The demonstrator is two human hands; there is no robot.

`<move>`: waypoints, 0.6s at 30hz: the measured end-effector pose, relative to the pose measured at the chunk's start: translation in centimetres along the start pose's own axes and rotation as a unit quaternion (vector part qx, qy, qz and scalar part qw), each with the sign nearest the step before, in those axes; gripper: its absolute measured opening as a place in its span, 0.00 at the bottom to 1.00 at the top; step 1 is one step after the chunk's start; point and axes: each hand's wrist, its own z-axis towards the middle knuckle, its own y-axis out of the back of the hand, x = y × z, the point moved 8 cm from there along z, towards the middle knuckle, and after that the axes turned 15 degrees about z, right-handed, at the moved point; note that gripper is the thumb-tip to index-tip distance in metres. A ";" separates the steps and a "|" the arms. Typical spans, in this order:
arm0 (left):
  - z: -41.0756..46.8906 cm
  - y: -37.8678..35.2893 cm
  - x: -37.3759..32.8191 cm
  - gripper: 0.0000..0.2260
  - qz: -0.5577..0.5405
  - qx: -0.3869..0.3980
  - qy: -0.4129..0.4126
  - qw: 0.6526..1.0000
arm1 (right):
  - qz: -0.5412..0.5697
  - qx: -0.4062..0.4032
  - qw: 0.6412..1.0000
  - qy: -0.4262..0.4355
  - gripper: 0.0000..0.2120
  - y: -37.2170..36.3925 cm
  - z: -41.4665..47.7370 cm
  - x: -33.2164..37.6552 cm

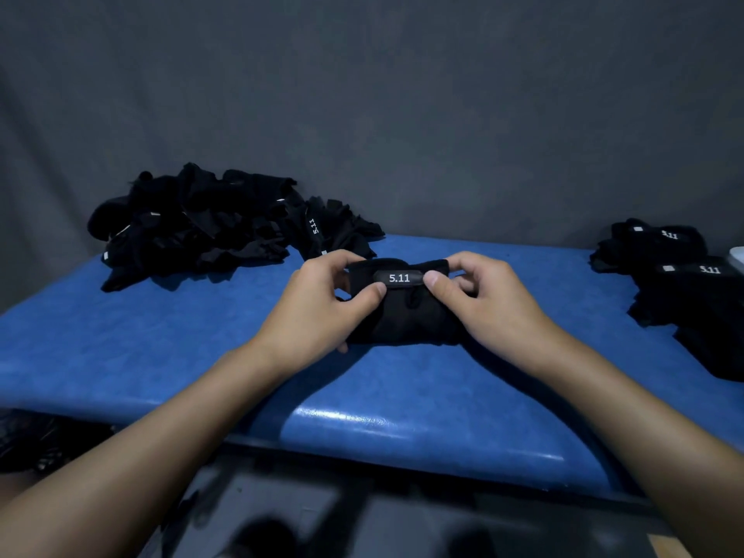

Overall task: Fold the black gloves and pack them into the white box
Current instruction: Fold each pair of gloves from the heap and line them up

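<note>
Both hands pinch one folded glove point(402, 304) at mid-table, left hand point(318, 312) and right hand point(487, 304) gripping its strap ends. A large unfolded pile point(201, 227) waits far left; folded gloves point(684, 283) lie right. The white box point(738, 257) barely shows at the right edge.

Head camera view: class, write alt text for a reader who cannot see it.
Two bare hands, left hand and right hand, hold a folded black glove with a "5.11" label over a blue table. A loose pile of black gloves lies at far left; neater gloves lie at right.
</note>
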 end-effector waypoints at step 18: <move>1.1 -0.3 0.3 0.16 0.128 -0.035 -0.006 0.991 | -0.138 0.062 0.986 0.070 0.16 -0.2 0.1 -0.3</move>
